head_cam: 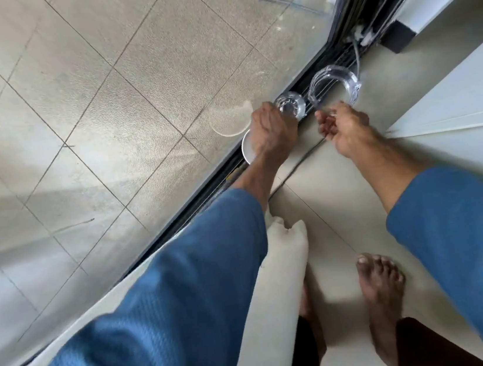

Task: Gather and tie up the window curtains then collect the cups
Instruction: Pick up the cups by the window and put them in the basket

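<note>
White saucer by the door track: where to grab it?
Probably pinch the saucer by its rim from the room side; it lies flat beside the glass door, blocking that side. The left hand, holding a small glass, covers most of it.

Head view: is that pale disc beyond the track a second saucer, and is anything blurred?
Head view: likely the white saucer mirrored in the window glass; right hand and its glass cup slightly motion-smeared; wide-angle lens bows the track.

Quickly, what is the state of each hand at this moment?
Left hand: closed round the small glass.
Right hand: pinches the rim of the large glass.
</note>
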`<state>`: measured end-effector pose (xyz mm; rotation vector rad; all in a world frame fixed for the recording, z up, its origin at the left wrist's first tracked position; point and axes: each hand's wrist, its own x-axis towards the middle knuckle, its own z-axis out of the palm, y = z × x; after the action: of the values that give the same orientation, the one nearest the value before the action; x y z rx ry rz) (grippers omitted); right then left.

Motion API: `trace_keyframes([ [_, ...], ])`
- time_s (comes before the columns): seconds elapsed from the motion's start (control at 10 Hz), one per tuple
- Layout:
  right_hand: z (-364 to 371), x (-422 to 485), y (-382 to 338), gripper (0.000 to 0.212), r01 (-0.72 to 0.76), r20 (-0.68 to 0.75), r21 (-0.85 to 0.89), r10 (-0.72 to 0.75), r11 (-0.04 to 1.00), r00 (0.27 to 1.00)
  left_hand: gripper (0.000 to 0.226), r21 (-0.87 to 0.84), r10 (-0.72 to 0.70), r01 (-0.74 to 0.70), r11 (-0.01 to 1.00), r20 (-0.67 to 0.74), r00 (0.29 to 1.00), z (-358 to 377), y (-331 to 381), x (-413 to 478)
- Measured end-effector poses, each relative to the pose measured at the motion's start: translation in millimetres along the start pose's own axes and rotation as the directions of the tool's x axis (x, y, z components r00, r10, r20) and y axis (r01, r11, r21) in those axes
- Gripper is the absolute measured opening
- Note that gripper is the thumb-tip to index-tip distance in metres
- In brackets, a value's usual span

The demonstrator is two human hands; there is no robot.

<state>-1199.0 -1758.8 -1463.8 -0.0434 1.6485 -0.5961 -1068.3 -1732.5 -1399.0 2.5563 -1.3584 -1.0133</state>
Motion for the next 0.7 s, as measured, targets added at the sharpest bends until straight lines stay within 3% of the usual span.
trace_keyframes([
  [0.2,-24.2,-126.3,28.7,0.019,-0.075,0.066,-0.096,0.081,0.993,0.995,0.015,0.021,0.012,-0.012,1.0,-0.019,1.0,-60.7,-27.5,-100.0],
  [0.3,-45.0,-190.0,28.4,0.022,-0.086,0.052,-0.156,0.095,0.984,0.994,0.029,0.061,-0.081,0.08,0.995,0.02,0.997,-86.3,-30.0,-135.6],
  [0.4,-75.8,-264.8,23.6,0.026,-0.055,0.082,-0.148,0.068,0.987,0.994,0.007,0.025,-0.404,0.407,0.913,0.193,0.894,-116.2,-34.3,-201.1],
  [0.5,-110.5,-351.5,2.3,0.029,-0.074,0.072,-0.141,0.085,0.987,0.994,0.033,0.013,-0.469,0.48,0.877,0.235,0.851,-163.1,-5.6,-271.4],
  [0.6,-143.8,-432.0,-18.9,0.02,-0.086,0.062,-0.094,0.092,0.992,0.994,0.042,-0.044,-0.431,0.461,0.886,0.286,0.856,-219.4,36.1,-334.8],
  [0.7,-182.1,-506.0,-37.2,0.016,-0.022,0.008,-0.114,0.023,0.993,1.0,0.032,-0.123,-0.362,0.428,0.895,0.36,0.86,-273.9,73.1,-402.0],
])
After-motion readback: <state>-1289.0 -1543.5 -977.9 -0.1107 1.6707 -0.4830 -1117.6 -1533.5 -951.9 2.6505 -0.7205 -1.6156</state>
